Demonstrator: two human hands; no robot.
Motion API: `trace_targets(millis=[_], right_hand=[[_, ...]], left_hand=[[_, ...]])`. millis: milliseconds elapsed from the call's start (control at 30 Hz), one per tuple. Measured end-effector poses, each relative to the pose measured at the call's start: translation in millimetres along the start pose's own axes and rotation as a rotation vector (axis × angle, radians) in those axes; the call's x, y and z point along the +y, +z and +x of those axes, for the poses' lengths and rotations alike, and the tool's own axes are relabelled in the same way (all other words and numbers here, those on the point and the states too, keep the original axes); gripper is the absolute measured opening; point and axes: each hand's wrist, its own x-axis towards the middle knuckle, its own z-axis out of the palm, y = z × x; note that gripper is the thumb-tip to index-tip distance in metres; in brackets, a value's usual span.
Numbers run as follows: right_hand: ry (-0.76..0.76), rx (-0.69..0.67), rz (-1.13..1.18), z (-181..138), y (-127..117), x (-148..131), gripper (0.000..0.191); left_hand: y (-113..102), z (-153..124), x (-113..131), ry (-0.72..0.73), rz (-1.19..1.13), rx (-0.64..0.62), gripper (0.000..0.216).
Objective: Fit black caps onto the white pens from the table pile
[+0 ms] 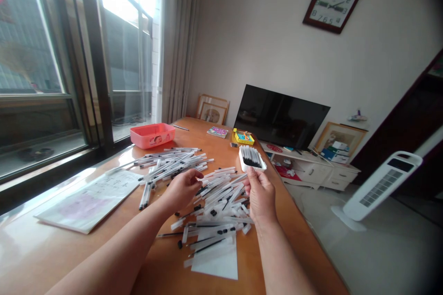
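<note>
Over a wooden table (44,244), both of my hands hold one white pen barrel (221,178) above a heap of pen parts (216,207). My left hand (183,189) pinches its left end. My right hand (260,192) pinches the right end with closed fingers. The heap mixes white barrels, black caps and thin black refills, partly on a white sheet (216,260). A second pile of assembled white pens (173,162) lies just beyond my left hand. A small white tray (252,159) with black-tipped pieces stands behind my right hand.
A pink plastic basket (152,135) stands at the far left of the table, by the window. A printed paper sheet (92,196) lies near left. Small books and a yellow box (244,137) sit at the far end. A television, low cabinet and white fan stand to the right.
</note>
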Motion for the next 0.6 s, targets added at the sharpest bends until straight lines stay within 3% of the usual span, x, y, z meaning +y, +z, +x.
trace_targets(millis=[200,600], right_hand=[[0.092,-0.037,0.136,-6,8,-3,0.043],[0.122,-0.076,0.149,-10,12,1,0.044]], left_hand=[[19,-14,17,0.061,-0.158,-0.256,0.035],[17,-14,24,0.028,-0.234,-0.322,0.04]])
